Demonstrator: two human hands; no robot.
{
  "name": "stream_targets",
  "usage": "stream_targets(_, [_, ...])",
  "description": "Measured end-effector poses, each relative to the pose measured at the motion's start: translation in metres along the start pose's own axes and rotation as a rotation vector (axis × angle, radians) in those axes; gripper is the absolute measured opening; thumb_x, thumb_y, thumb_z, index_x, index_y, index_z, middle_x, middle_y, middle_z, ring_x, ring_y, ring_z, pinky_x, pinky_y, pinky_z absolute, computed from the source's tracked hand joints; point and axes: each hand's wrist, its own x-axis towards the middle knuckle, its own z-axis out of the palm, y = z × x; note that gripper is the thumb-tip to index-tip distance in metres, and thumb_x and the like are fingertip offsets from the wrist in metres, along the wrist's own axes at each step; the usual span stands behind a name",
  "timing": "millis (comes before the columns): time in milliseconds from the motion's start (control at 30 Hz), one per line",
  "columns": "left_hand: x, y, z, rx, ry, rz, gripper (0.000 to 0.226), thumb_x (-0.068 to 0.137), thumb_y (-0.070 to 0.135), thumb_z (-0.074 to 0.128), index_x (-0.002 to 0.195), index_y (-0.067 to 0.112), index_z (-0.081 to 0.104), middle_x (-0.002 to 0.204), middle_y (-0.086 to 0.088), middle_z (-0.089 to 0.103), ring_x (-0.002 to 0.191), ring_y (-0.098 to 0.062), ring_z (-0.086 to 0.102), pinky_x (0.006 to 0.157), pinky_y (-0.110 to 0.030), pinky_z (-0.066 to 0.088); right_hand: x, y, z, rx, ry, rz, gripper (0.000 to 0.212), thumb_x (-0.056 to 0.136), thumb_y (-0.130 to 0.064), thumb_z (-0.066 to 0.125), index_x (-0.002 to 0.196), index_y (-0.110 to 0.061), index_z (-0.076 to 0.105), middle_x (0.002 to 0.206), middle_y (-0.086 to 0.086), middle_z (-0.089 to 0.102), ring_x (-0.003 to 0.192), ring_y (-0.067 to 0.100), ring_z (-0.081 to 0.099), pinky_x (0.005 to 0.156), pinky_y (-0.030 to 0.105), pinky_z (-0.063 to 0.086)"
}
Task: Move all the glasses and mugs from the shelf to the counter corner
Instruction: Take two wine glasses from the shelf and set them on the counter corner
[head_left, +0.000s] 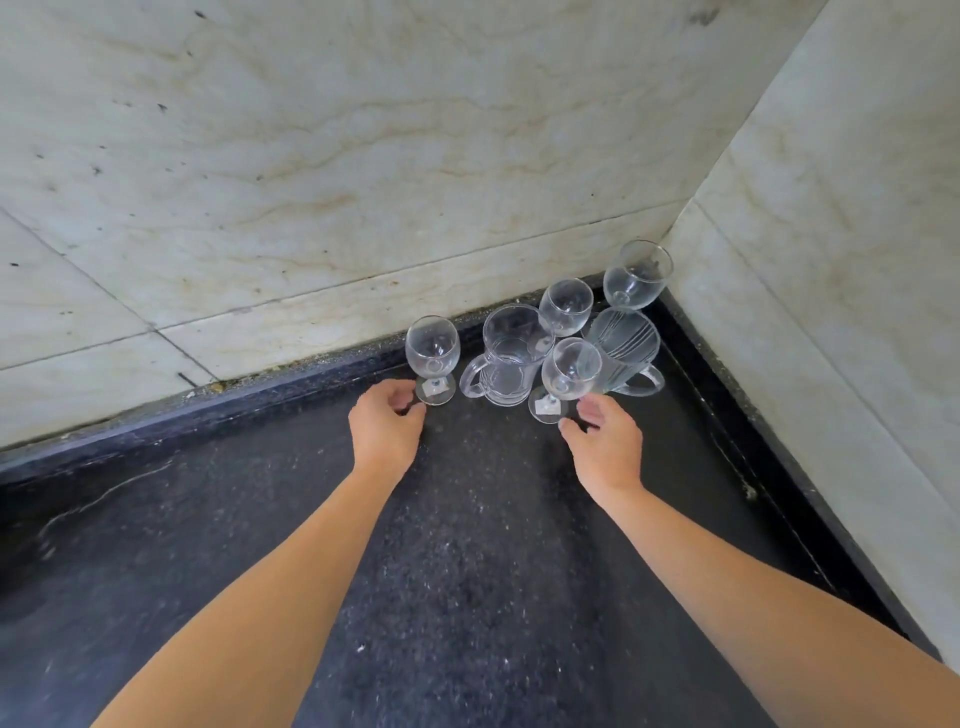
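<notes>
Several clear glasses stand in the corner of the black counter (467, 519). A wine glass (432, 353) stands furthest left, and my left hand (387, 423) is just in front of it, curled fingertips at the rim of its foot. A handled glass mug (511, 358) is beside it. In front stands another wine glass (570, 370); my right hand (605, 439) is spread next to its foot and holds nothing. Behind are a ribbed glass jug (623, 348) and two more wine glasses (566, 306) (638, 275).
Pale marble-like tiled walls (363, 182) close the corner at the back and on the right (831, 260). The dark speckled counter stretches toward me and to the left.
</notes>
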Motion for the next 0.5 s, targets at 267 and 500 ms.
stream_targets(267, [-0.091,0.007,-0.060,0.459,-0.331,0.025,0.024,0.090,0.023,0.057,0.111,0.015,0.066,0.108,-0.007,0.069,0.099,-0.028,0.063,0.086,-0.032,0.048,-0.078,-0.031,-0.050,-0.627,-0.400,-0.262,0.030,0.092,-0.029,0.055,0.121,-0.023,0.060,0.118,-0.002,0.063,0.102,0.022,0.063,0.082,0.034,0.046])
stream_targets(500, [-0.214,0.001,-0.123,0.783,-0.163,0.124,0.029,0.092,0.025,0.045,0.115,0.020,0.062,0.115,-0.002,0.065,0.107,-0.028,0.058,0.086,-0.035,0.046,-0.138,-0.079,-0.066,-0.920,-0.554,-0.779,0.031,0.095,-0.028,0.047,0.122,-0.016,0.057,0.119,0.007,0.059,0.105,0.030,0.057,0.083,0.041,0.045])
